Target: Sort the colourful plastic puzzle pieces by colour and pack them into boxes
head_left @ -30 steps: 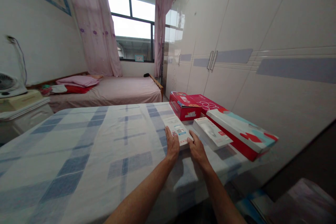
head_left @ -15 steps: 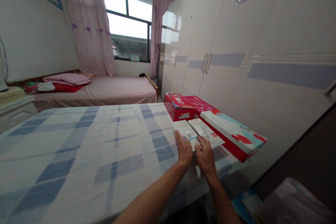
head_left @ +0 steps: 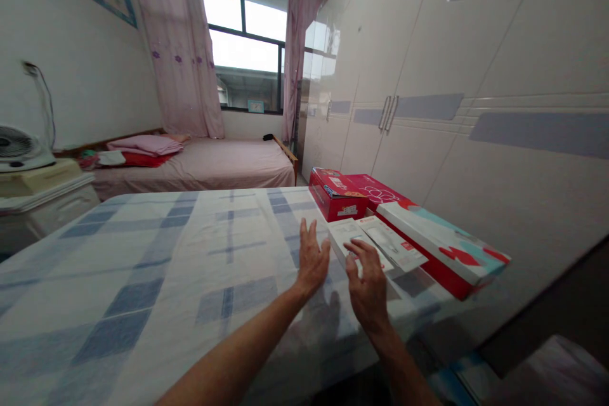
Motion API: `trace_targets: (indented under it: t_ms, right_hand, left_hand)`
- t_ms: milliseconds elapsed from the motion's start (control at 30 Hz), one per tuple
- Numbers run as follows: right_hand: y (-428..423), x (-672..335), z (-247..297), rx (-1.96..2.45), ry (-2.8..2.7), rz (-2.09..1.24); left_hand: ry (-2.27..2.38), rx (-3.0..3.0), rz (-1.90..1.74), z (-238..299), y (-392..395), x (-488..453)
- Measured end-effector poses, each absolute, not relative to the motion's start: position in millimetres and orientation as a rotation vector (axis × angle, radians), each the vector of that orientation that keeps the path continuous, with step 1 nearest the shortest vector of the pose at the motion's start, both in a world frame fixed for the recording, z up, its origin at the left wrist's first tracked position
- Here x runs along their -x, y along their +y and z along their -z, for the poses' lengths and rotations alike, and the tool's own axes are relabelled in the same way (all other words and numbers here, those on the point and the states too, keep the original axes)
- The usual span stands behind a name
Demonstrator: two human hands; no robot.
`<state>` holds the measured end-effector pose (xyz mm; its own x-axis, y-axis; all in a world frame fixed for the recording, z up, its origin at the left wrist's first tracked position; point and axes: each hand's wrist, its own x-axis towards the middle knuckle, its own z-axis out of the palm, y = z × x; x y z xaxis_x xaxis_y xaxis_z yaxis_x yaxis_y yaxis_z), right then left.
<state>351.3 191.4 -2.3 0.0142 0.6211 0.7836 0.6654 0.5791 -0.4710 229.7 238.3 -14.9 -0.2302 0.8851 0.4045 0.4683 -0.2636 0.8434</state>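
Two flat white packages lie side by side on the checked tablecloth. My left hand is raised over the cloth, left of the nearer white package, with its fingers spread and nothing in them. Over the near part of that package hovers my right hand, fingers apart and slightly curled, hiding some of its print. The other white package, marked with a small red label, lies just to the right. Behind them stands a red box. A long white and red box runs along the right side.
The tablecloth covers a wide surface with its near edge in front of me. A white wardrobe rises close on the right. Beyond are a bed and a window. At left, a fan sits on a white cabinet.
Both hands have lifted off the nearer white package. My left hand has moved left and spread its fingers. The view has swung slightly left, bringing the fan into sight.
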Motion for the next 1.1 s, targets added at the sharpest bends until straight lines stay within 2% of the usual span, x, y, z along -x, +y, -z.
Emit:
trace_targets:
  t_ms: [167, 333, 433, 600, 1100]
  right_hand:
    - [225.3, -272.1, -8.0, 0.913, -2.043, -0.381]
    - [274.0, -200.3, 6.1, 1.045, -2.17, -0.557]
    - [285.1, -180.4, 22.9, 1.089, -2.149, -0.573]
    - [285.7, -182.1, 39.2, 1.055, -2.161, -0.612]
    - [297.8, -190.2, 34.2, 0.962, -2.204, -0.712]
  left_hand:
    - [1.958, -1.933, -1.426, 22.2, 253.9, -102.3]
    - [2.224, -2.132, -1.029, 42.7, 249.5, -27.1]
    - [2.228, -2.177, -0.851, 47.9, 241.9, -18.5]
    - [2.237, -2.174, -0.771, 47.1, 238.7, -22.0]
    - [2.25, -2.069, -0.714, 41.3, 236.8, -22.7]
